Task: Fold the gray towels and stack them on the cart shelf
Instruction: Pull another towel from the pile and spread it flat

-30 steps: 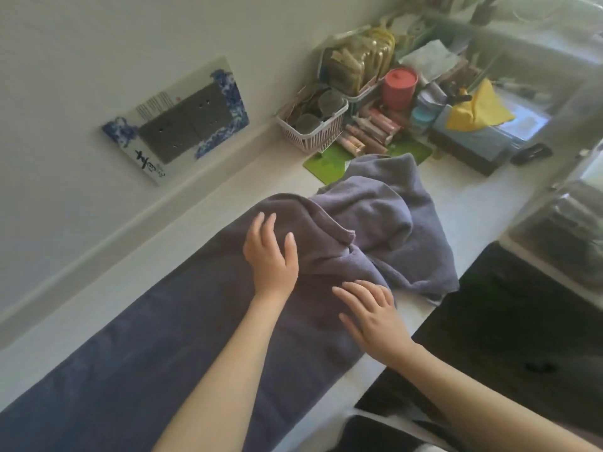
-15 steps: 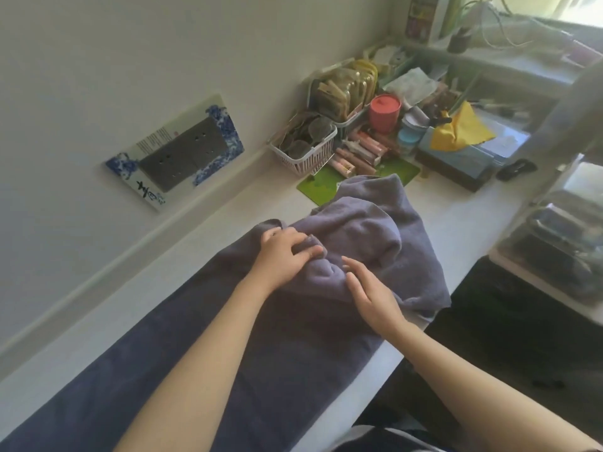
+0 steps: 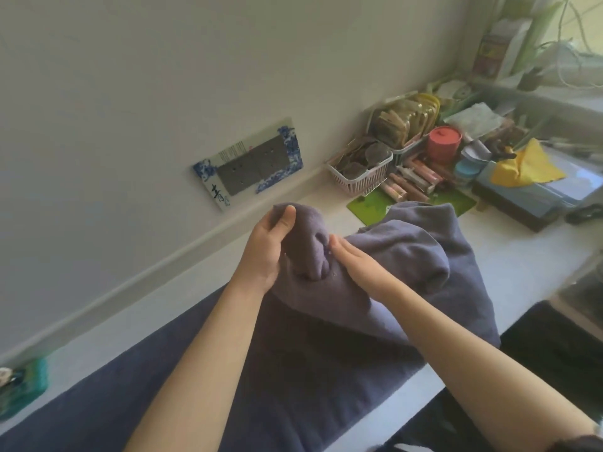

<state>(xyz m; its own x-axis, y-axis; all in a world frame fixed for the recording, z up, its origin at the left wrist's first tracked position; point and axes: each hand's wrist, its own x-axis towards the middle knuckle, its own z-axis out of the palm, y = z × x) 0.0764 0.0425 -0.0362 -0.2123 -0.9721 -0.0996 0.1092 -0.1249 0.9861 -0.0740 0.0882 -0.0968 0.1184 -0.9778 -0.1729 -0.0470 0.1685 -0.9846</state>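
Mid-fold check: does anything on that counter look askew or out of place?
Yes. The gray towel is bunched in a heap at its far end, not flat, with a corner lifted by the left hand; the right hand lies on it. The wall socket plate also looks tilted. Nothing looks spilled or damaged.

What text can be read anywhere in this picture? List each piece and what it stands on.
"青" or a character like it, in dark brushwork: on the lower left corner of the socket plate on the wall; not sharp enough to be sure.
Barcode and small print along the plate's top edge: too small to read.
Label on the box on the far shelf: blurred, unreadable.
Tubes by the basket: print too small to read.
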